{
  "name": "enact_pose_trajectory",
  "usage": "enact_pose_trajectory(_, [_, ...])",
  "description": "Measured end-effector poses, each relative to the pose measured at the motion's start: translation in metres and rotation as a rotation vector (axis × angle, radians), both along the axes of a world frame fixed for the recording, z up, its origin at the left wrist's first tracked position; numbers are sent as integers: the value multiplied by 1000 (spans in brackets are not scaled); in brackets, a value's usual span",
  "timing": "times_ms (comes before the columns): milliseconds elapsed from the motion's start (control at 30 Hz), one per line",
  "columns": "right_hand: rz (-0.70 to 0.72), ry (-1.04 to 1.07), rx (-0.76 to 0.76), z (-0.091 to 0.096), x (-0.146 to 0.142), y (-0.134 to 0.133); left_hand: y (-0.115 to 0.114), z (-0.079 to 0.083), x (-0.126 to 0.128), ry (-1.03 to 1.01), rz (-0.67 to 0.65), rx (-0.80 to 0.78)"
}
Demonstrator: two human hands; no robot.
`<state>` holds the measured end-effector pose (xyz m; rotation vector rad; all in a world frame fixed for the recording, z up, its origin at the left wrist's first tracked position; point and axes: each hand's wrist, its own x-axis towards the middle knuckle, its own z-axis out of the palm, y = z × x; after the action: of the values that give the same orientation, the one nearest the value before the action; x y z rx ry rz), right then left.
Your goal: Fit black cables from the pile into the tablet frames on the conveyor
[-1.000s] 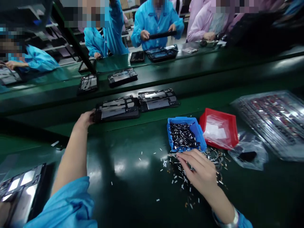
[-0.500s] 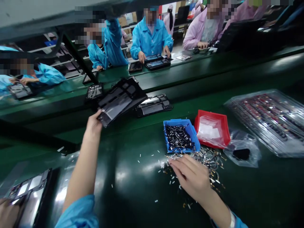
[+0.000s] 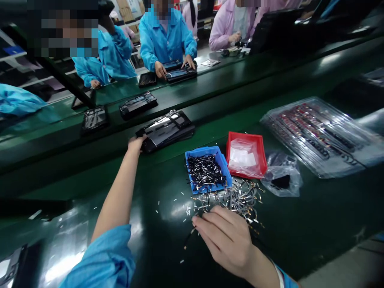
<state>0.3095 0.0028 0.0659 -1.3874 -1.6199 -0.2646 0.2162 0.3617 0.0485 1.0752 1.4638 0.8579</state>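
My left hand [image 3: 137, 144] reaches out and grips the near left edge of an opened tablet [image 3: 163, 130], a flat dark housing with its inner parts showing. That tablet lies on another dark housing [image 3: 189, 132], edges not lined up. Closer to me, my right hand [image 3: 229, 240] pinches a short thin dark cable [image 3: 189, 239] with a gold-coloured end between thumb and fingertips. Just beyond the right hand lies a loose heap of small grey cables [image 3: 243, 198]. Behind the heap, a blue bin [image 3: 227, 170] holds many short black cables [image 3: 205, 170].
A red bin [image 3: 262, 154] with a plastic bag inside stands right of the blue one, beside a clear bag [image 3: 285, 178]. Clear trays of parts [image 3: 324, 132] lie further right. More opened tablets [image 3: 138, 105] rest on the ledge. Co-workers [image 3: 168, 40] sit across the bench.
My left hand has lowered the tablet onto the housing beneath it. The right hand has come away from the heap towards me with a cable. The view has shifted to the right.
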Motion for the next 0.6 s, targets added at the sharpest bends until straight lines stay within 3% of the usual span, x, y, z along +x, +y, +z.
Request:
enact_pose_trajectory(233, [-4, -5, -3, 0, 1, 1, -1, 15, 4, 73, 24, -256])
enact_pose_trajectory(600, [12, 8, 2, -5, 0, 4, -15, 27, 26, -171, 81, -303])
